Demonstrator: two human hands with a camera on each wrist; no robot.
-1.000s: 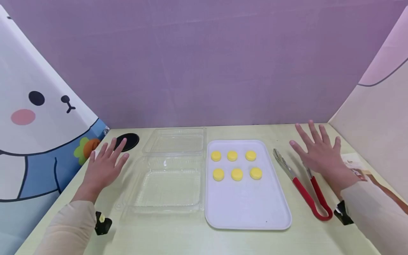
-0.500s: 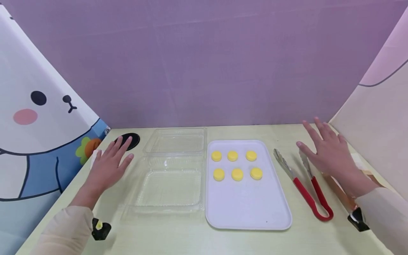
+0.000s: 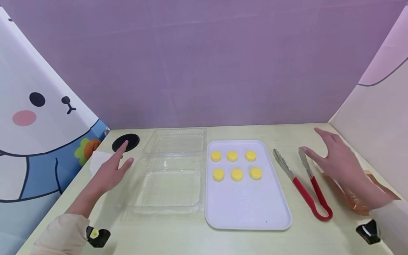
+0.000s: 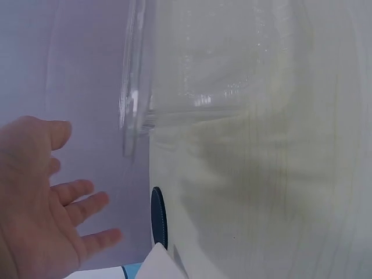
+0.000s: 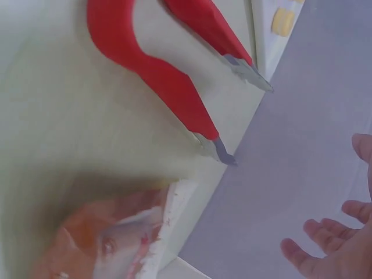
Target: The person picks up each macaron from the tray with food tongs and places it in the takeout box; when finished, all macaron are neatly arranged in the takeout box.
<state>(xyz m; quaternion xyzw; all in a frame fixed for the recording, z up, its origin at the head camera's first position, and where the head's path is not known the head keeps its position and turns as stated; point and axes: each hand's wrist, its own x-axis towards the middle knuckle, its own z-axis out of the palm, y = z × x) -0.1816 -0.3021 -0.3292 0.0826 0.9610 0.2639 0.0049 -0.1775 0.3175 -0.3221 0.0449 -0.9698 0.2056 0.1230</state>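
Note:
My left hand hovers over the table's left side, thumb and forefinger stretched out beside a clear plastic hinged container with its lid laid back. In the left wrist view, the fingers of this hand are relaxed and hold nothing. On the right, my right hand is held above a brown see-through packet, thumb spread from the fingers. Its thumb tip overlaps the far end of the red-handled metal tongs. The right wrist view shows nothing in that hand's grasp.
A white tray lies mid-table, carrying two rows of small yellow discs. At the back left are a black round disc and a white sheet. A purple wall stands along the table's far edge.
My right hand has shifted right and turned edge-on, uncovering more of the tongs and packet. My left hand has also rotated sideways and dropped slightly, showing more of the black disc and white sheet.

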